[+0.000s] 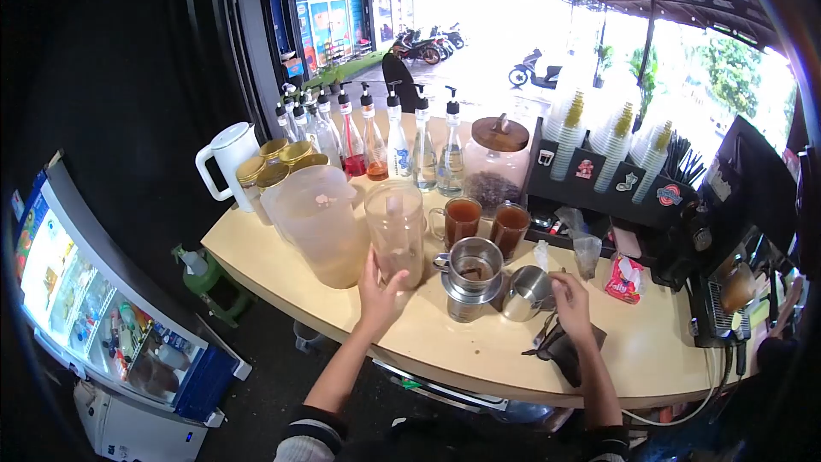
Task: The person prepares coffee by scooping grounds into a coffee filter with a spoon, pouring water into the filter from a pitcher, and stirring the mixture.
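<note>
Careful now with the stainless steel pitcher (523, 295), just right of the metal drip filter (475, 267) and well over the bare front stretch of the table (419, 338)! Best to keep it level, lift straight up if lifting at all, and stay clear of the filter's rim. Mind the cup (464, 310) under that filter too: stacked tall, likely easy to tip with a stray knuckle. Avoid wide swings towards the 2 glass mugs (463, 221) of brown drink, just behind.

Over to the left, and onto the clear plastic jug (398, 227): upright beside the frosted pitcher (315, 227), with little room between. Better to steady it low and slide gently, without knocking its neighbour.

And the hands! With the left hand (379, 293), touching the jug's lower wall, thumb and fingers spread apart around the near left side; cannot tell whether clamped or merely resting there. With the right hand (571, 301), curled in tight, thumb and fingers together on the handle side of the steel pitcher, just above a dark pouch (575, 358).
</note>
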`<state>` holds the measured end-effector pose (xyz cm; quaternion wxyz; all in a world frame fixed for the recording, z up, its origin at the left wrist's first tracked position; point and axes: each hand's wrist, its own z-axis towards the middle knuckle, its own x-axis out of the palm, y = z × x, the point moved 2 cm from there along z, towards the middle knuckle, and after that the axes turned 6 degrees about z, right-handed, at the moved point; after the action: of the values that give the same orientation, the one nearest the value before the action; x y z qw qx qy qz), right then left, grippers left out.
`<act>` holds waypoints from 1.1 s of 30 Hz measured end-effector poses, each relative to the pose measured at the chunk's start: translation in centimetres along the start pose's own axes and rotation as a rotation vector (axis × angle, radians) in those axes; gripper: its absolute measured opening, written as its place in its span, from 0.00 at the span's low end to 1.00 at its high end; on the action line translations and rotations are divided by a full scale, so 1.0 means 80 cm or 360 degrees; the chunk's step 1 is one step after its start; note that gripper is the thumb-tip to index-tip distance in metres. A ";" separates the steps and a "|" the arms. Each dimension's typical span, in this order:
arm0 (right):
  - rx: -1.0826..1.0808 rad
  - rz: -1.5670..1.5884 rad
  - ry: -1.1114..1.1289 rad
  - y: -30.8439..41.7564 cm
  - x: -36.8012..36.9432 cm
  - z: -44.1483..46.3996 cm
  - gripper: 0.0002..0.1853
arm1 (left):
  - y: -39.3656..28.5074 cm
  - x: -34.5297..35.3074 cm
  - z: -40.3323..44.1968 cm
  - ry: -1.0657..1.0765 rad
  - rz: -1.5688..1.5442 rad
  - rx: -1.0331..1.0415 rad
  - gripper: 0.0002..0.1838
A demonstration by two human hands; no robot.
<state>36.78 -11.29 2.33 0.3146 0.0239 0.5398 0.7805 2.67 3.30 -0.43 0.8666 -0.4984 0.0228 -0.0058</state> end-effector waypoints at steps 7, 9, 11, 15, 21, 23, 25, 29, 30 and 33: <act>0.0051 0.0236 -0.0039 -0.016 -0.001 -0.021 0.11 | -0.003 0.001 -0.011 -0.0161 0.0384 -0.0007 0.29; -0.0086 0.0220 -0.0047 0.004 0.000 -0.024 0.09 | -0.016 0.006 -0.024 -0.0192 0.0239 0.0003 0.27; -0.0111 0.0093 -0.0027 0.013 -0.003 -0.023 0.09 | -0.030 0.014 -0.031 -0.0241 0.0066 0.0007 0.29; 0.0004 -0.0016 0.0032 0.008 -0.002 -0.025 0.08 | -0.080 0.049 -0.023 0.0113 -0.0250 0.0181 0.46; 0.0145 0.0197 0.0185 -0.007 -0.006 -0.021 0.08 | -0.061 0.073 0.019 0.0778 -0.0481 0.0105 0.50; 0.0153 0.0369 0.0252 -0.019 -0.006 -0.021 0.09 | -0.054 0.081 0.023 0.0948 -0.0400 0.0019 0.48; 0.0185 0.0430 0.0264 -0.015 -0.010 -0.021 0.08 | -0.057 0.087 0.029 0.1053 -0.0457 -0.0013 0.49; 0.0308 0.0534 0.0349 -0.014 -0.012 -0.020 0.08 | -0.044 0.098 0.015 0.1022 -0.0779 -0.0122 0.49; 0.0306 0.0524 0.0358 -0.016 -0.014 -0.020 0.09 | -0.045 0.099 0.012 0.1030 -0.0779 -0.0137 0.49; 0.0334 0.0609 0.0310 -0.019 -0.011 -0.021 0.10 | -0.047 0.098 0.012 0.1003 -0.0767 -0.0158 0.48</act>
<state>37.59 -12.79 0.59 0.1033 0.0828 0.6313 0.7641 10.60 2.00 3.05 0.7659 -0.5047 0.1702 -0.3603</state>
